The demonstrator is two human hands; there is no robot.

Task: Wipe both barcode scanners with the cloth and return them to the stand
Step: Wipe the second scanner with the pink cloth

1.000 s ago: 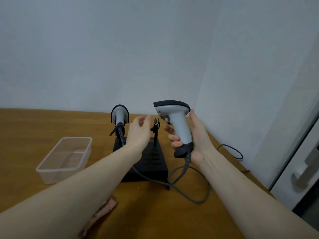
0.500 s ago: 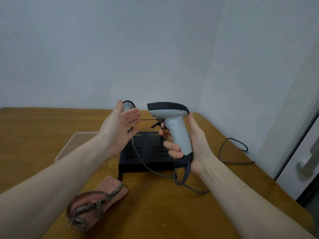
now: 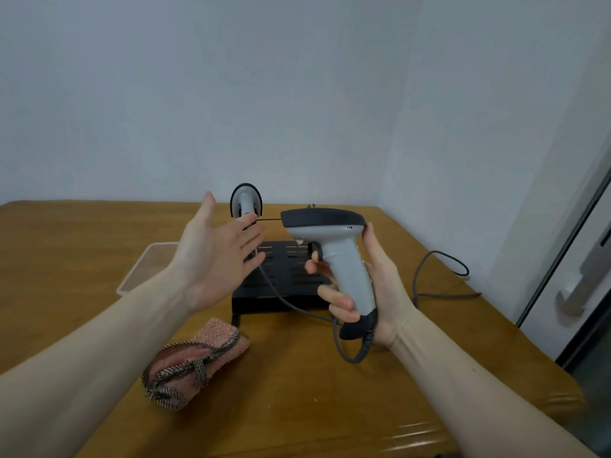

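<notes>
While my right hand (image 3: 373, 285) is wrapped around the pale grey handle of one barcode scanner (image 3: 334, 256), holding it upright above the tabletop (image 3: 330, 408), my left hand (image 3: 218, 259) hangs empty with its grip spread open, palm turned toward the scanner. The second scanner (image 3: 245, 201) sits in the black stand (image 3: 284, 279) at the back, partly hidden behind my left fingers. The cloth (image 3: 195, 357) lies bunched on the tabletop near me, just in front of the stand and under my left forearm, not touched by either hand.

What worries me is the cable (image 3: 436, 285). It curls from the base of the held scanner and loops across the wood to the right, so a careless swing could, I judge, snag it on the stand or tug the seated scanner loose. Reaching down for the cloth with my left arm could also knock the clear plastic tub (image 3: 139, 276) beside the stand.

The scanner is smooth moulded plastic, pistol-shaped, with a dark rubbery-looking head and heel. The cloth is nubby pink terry with a woven checked edging. The stand is slotted and matte; the tabletop is glossy varnished wood.
</notes>
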